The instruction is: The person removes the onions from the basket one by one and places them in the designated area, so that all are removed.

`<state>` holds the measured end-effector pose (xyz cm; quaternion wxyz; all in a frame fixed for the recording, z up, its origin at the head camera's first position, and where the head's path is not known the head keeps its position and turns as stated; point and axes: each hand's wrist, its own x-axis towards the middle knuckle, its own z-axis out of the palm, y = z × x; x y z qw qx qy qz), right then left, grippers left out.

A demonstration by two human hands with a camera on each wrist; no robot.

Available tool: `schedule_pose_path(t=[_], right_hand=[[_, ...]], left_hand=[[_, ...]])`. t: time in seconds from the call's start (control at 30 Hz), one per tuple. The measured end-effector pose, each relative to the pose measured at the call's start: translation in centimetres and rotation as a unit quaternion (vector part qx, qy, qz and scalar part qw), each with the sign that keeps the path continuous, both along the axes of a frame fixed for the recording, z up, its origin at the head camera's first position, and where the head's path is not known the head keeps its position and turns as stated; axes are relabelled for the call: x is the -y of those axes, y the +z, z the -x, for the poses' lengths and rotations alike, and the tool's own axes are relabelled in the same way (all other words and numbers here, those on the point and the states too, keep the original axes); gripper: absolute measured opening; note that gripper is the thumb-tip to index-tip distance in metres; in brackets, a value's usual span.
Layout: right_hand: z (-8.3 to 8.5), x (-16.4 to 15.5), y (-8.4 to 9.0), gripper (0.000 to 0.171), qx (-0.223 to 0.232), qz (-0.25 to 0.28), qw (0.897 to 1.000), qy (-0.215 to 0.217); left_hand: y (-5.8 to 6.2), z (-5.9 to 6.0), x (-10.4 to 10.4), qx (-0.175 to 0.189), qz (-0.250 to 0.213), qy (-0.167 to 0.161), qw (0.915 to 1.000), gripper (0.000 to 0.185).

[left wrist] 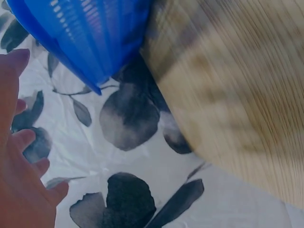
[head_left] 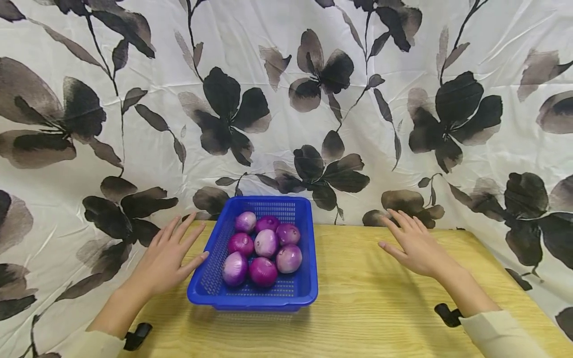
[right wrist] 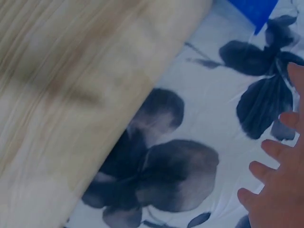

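A blue plastic basket with perforated walls stands on the wooden table. Several peeled purple onions lie inside it. My left hand is just left of the basket, fingers spread and straight, holding nothing; whether its thumb touches the rim I cannot tell. Over the table's right part hovers my right hand, its fingers extended and nothing in them, well apart from the basket. In the left wrist view, the basket's corner shows beyond the fingers. The right wrist view catches only a tip of the basket.
The table has a pale wood-grain top. Behind it and along both sides hangs a white cloth printed with dark flowers. A black strap piece sits at the left wrist, another black piece at the right.
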<state>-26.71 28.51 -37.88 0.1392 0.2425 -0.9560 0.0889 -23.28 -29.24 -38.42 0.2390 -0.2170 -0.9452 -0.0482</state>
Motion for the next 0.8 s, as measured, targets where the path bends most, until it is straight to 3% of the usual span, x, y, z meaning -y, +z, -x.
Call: schedule_pose_path(t=[0.37, 0.8], right_hand=[[-0.4, 3.4, 0.0, 0.063, -0.014, 0.014, 0.998, 0.054], [-1.1, 7.5, 0.3, 0.064, 0.026, 0.062, 0.992, 0.105]], left_hand=[[-0.2, -1.1, -1.3, 0.045, -0.040, -0.004, 0.9982, 0.082], [-1.1, -2.5, -2.6, 0.104, -0.065, -0.001, 0.9925, 0.102]])
